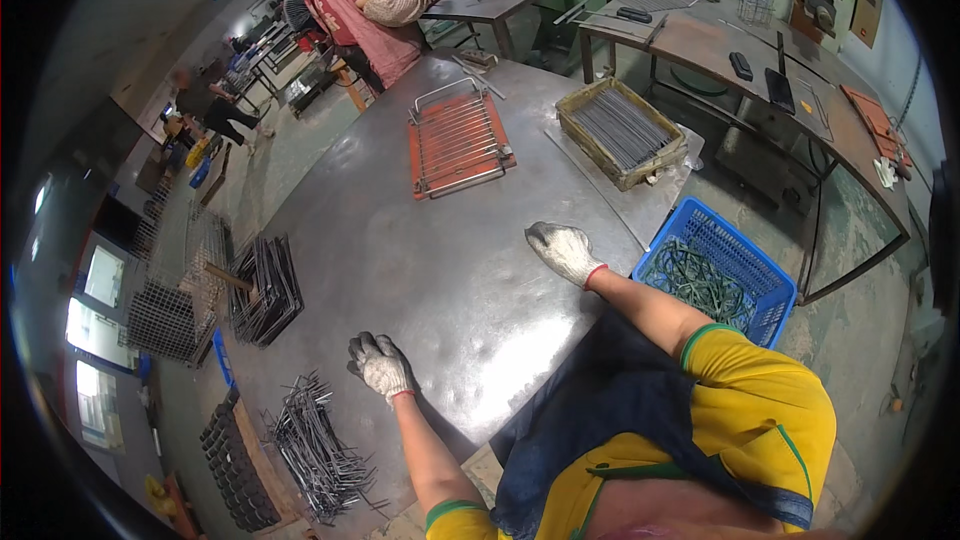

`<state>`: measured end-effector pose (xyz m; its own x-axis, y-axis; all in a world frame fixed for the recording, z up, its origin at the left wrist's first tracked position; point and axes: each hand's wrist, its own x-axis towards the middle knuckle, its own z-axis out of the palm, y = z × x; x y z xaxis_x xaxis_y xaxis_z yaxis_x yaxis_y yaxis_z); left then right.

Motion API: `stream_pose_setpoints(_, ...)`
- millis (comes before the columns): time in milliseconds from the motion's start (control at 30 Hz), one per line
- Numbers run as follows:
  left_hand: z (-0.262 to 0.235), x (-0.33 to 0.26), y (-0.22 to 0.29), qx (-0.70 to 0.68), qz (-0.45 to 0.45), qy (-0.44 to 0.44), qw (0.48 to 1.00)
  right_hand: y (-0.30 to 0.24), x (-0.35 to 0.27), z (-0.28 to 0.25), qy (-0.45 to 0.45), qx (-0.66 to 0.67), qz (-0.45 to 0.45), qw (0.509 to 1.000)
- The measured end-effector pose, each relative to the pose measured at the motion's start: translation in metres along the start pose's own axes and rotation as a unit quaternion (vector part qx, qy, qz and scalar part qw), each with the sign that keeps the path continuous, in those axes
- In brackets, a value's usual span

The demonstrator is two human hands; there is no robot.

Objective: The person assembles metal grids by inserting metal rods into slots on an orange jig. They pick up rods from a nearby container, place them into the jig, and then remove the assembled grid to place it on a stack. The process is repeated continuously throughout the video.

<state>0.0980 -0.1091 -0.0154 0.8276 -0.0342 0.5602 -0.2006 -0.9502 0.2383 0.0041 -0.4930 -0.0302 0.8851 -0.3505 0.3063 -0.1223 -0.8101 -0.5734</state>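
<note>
Head: workshop floor, metal table, one orange jig on top. Left hand half-spread; right hand curled, contents unclear.

The left hand was gloved in off-white with dark grey fingers, and the right hand matched it, with a red band at the wrist (thin, but it caught my eye). The near shirt was yellow trimmed in green, its apron navy. Towards the far side of the grey table, silvery rods striped an orange-red board. To the right, a dirty-yellow tray bordered dark grey rods; a blue latticed basket framed dark green strips. The far co-worker wore red and pink.
</note>
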Motion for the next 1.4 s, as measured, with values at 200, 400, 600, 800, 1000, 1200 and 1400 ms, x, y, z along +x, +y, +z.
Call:
stream_pose_setpoints(200,-0.007,0.002,0.005,0.017,-0.008,-0.014,1.000,-0.004,0.000,-0.003,0.001,0.012,-0.009,1.000)
stream_pose_setpoints(400,-0.004,0.002,0.006,0.017,0.002,-0.011,1.000,-0.001,-0.001,-0.003,-0.004,0.003,-0.002,1.000)
stream_pose_setpoints(600,-0.005,0.003,0.005,0.023,0.003,-0.024,0.999,-0.003,0.001,-0.005,-0.002,0.006,-0.004,1.000)
stream_pose_setpoints(800,-0.003,0.001,0.001,0.016,-0.001,-0.018,1.000,-0.006,0.001,-0.007,-0.005,0.005,0.002,1.000)
stream_pose_setpoints(1000,-0.006,0.002,0.005,0.016,-0.001,-0.020,1.000,-0.004,0.001,-0.004,-0.005,-0.014,0.000,1.000)
stream_pose_setpoints(1200,-0.005,0.004,0.003,0.026,0.000,-0.021,0.999,-0.001,0.001,-0.003,0.010,-0.013,-0.007,1.000)
stream_pose_setpoints(1400,0.002,0.002,-0.004,0.037,0.000,0.007,0.999,-0.008,0.001,-0.005,0.014,-0.014,0.016,1.000)
